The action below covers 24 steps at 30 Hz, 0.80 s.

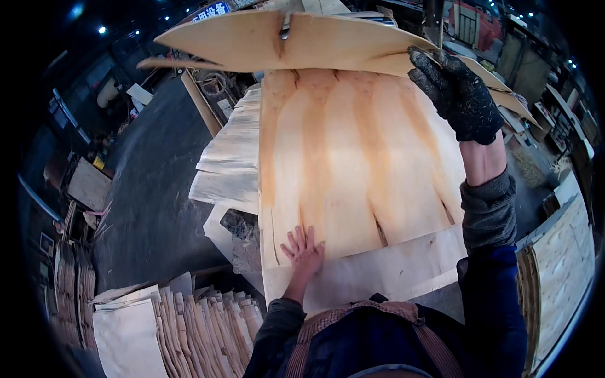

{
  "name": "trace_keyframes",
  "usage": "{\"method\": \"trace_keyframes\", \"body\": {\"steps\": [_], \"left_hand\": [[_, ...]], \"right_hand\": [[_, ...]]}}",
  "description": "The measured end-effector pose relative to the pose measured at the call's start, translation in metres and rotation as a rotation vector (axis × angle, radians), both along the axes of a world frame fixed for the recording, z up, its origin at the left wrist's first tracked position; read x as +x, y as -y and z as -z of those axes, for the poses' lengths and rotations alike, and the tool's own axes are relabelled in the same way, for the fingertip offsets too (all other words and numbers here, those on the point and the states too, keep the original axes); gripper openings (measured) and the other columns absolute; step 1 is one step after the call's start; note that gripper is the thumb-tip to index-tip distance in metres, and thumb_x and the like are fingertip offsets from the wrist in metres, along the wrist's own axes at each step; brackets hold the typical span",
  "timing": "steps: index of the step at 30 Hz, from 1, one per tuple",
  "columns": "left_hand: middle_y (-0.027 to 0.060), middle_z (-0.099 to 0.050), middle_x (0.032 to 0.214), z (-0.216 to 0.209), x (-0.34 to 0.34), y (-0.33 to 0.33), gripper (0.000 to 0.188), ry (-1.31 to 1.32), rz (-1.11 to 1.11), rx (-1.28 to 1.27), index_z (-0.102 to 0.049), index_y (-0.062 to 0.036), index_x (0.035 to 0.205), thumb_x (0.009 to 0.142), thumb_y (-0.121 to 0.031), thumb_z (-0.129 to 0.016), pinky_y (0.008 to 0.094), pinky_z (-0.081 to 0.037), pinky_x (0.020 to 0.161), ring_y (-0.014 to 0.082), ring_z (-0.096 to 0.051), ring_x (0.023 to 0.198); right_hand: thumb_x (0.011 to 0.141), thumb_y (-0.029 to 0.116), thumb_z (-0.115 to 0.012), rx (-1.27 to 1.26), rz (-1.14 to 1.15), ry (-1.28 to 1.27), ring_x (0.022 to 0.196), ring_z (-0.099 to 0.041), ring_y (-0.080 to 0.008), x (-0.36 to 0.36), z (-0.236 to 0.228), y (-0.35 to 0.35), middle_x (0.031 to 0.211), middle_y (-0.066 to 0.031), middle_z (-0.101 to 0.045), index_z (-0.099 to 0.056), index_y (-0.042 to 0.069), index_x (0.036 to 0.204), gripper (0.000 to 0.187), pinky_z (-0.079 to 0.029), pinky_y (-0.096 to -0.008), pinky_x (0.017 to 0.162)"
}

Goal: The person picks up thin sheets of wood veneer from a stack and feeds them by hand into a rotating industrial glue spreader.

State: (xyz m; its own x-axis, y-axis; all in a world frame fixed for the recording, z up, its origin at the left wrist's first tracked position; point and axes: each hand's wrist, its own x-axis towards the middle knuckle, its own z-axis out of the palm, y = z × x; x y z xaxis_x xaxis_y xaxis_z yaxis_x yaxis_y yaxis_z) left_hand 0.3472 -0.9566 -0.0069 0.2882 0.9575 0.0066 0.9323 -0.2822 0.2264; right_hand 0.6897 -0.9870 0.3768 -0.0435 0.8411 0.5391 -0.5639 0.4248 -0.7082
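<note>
My bare left hand lies flat with fingers spread on a large pale veneer sheet streaked with orange-brown, near its close edge. Dark splits run into that sheet from the near side. My right hand, in a black glove dusted with light flecks, is raised at the far right, its fingers closed round the edge of another veneer sheet. That upper sheet is bowed and lifted along the far end, with a dark split near its middle. Part of the right fingers' grip is hidden.
Rough-edged veneer juts out left of the stack. Many upright veneer pieces stand at the lower left. Stacked boards rise close on my right. Dark floor stretches along the left, with a wheeled machine beyond.
</note>
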Motion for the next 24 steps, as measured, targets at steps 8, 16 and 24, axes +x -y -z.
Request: {"method": "trace_keyframes", "body": {"steps": [8, 16, 24], "left_hand": [[0.0102, 0.002, 0.152, 0.0, 0.002, -0.002, 0.065, -0.006, -0.023, -0.059, -0.014, -0.0259, 0.145, 0.089, -0.052, -0.035, 0.0615, 0.01, 0.104, 0.0364, 0.005, 0.139], [0.0128, 0.001, 0.152, 0.008, -0.001, -0.003, 0.068, -0.045, 0.001, -0.027, -0.013, -0.0241, 0.146, 0.089, -0.052, -0.037, 0.0648, 0.008, 0.102, 0.0391, 0.003, 0.138], [0.0141, 0.004, 0.152, -0.002, 0.002, -0.004, 0.068, -0.066, -0.018, -0.14, -0.008, -0.0254, 0.146, 0.09, -0.052, -0.035, 0.0637, 0.008, 0.102, 0.0395, 0.006, 0.138]], "right_hand": [[0.089, 0.009, -0.046, -0.765, 0.331, -0.331, 0.1, -0.057, -0.0416, -0.015, 0.25, -0.076, 0.112, -0.0306, -0.054, -0.044, -0.006, 0.121, 0.035, -0.047, -0.054, 0.089], [0.086, 0.003, -0.049, -0.98, 0.255, -0.35, 0.09, -0.06, -0.0417, -0.079, 0.353, -0.128, 0.086, -0.0129, -0.055, -0.051, -0.003, 0.095, 0.011, -0.054, -0.0531, 0.075], [0.087, 0.017, -0.056, -0.858, 0.06, -0.55, 0.096, -0.059, -0.0339, -0.044, 0.327, -0.251, 0.095, -0.012, -0.06, -0.056, 0.007, 0.1, 0.016, -0.051, -0.0527, 0.08]]}}
